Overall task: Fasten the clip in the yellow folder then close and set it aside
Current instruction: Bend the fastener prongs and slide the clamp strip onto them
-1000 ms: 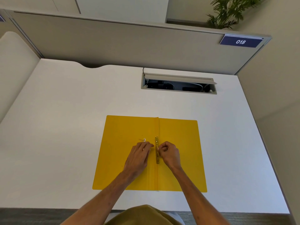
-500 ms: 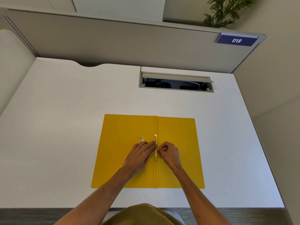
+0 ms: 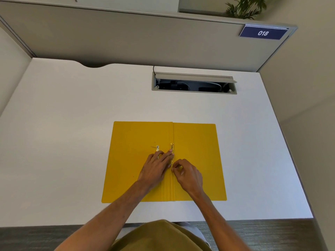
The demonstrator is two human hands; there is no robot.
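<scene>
A yellow folder lies open and flat on the white desk. A gold metal clip strip runs along its centre fold. A second small metal piece lies on the left leaf, partly under my left hand. My left hand rests flat on the left leaf, its fingertips pressing the strip. My right hand pinches the strip's lower part with thumb and forefinger. The lower end of the strip is hidden by my fingers.
An open cable tray is sunk into the desk behind the folder. Grey partition walls close the back and sides, with a blue "018" sign at the right. The desk's front edge is near my body.
My hands have shifted slightly down the clip strip, so more of its upper end shows. The folder has not moved on the desk.
</scene>
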